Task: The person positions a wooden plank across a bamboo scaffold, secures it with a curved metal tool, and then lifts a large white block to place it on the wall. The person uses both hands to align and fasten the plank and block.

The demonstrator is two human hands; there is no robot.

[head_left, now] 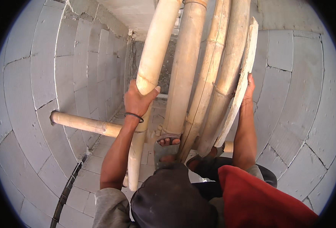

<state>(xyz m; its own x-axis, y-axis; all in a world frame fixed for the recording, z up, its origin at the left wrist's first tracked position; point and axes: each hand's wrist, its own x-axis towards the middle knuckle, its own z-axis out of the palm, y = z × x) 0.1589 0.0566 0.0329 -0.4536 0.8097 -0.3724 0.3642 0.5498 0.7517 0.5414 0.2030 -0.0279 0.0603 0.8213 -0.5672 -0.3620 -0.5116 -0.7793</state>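
Extending thru L hand [138, 100]: bamboo pole [157, 45]

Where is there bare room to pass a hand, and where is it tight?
There looks to be room above the cross pole in view, between the left block wall and the left hand. A narrower gap separates its pole from the next pole. Crowded: from there across two more poles to the right hand's pale slat.

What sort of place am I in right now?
Probably a building under construction: bare gray block walls with rough, exposed joints, several long bamboo poles close together, and a bamboo crosspiece meeting the left wall.
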